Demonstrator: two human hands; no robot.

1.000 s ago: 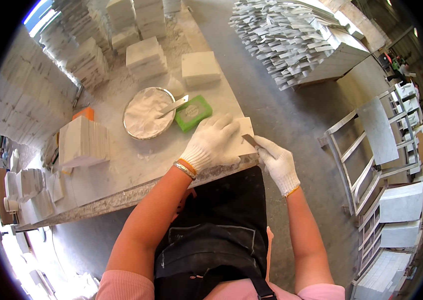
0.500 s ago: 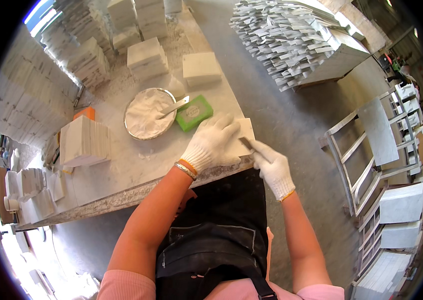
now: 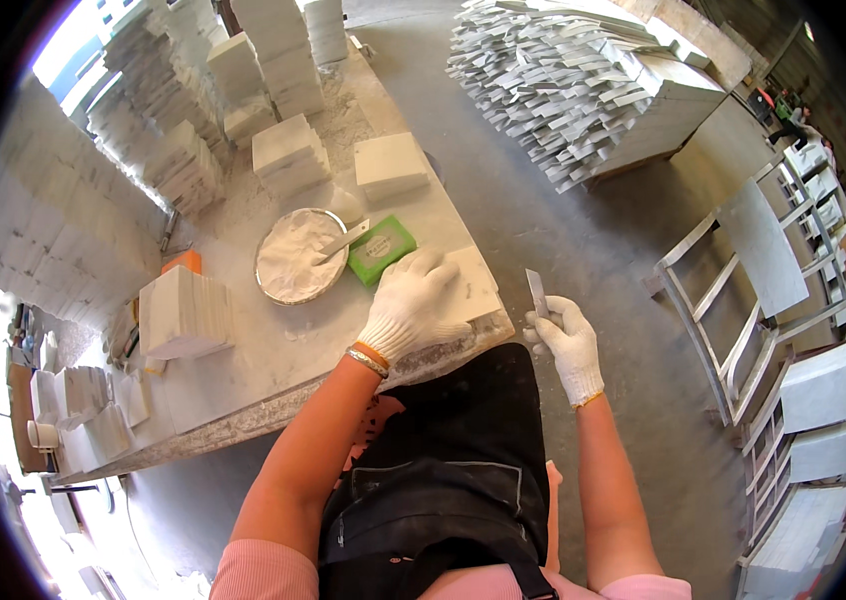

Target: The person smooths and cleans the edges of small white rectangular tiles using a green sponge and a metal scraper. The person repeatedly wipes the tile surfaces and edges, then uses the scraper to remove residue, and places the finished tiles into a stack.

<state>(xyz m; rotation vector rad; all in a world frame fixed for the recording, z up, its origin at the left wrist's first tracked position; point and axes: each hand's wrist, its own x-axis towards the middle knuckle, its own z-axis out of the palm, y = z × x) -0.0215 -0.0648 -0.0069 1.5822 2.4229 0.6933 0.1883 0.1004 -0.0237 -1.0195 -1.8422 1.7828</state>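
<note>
My left hand (image 3: 408, 305), in a white knit glove, rests on a pale flat stone tile (image 3: 475, 284) at the table's near right corner. Its fingers are bent over the tile's left part, covering it, and the thumb reaches toward the near edge. Past the table's right edge, my gloved right hand (image 3: 568, 345) grips a small flat metal scraper (image 3: 536, 292), its blade pointing up and clear of the tile. Beside my left fingers lies a green box-like block (image 3: 381, 250). Left of that, a round bowl of white powder (image 3: 293, 262) has a putty knife (image 3: 345, 240) resting in it.
Stacks of stone tiles (image 3: 183, 312) stand on the table (image 3: 273, 385), with taller stacks at the far left. An orange item (image 3: 183, 262) sits behind one. Across the floor are a large pile of stone strips (image 3: 543, 90) and a metal rack (image 3: 693, 330) holding slabs. People are far off at right.
My right hand has drawn the scraper off the tile, moving right beyond the table's edge, and the blade now points up. My left hand stays on the tile. The view has shifted slightly.
</note>
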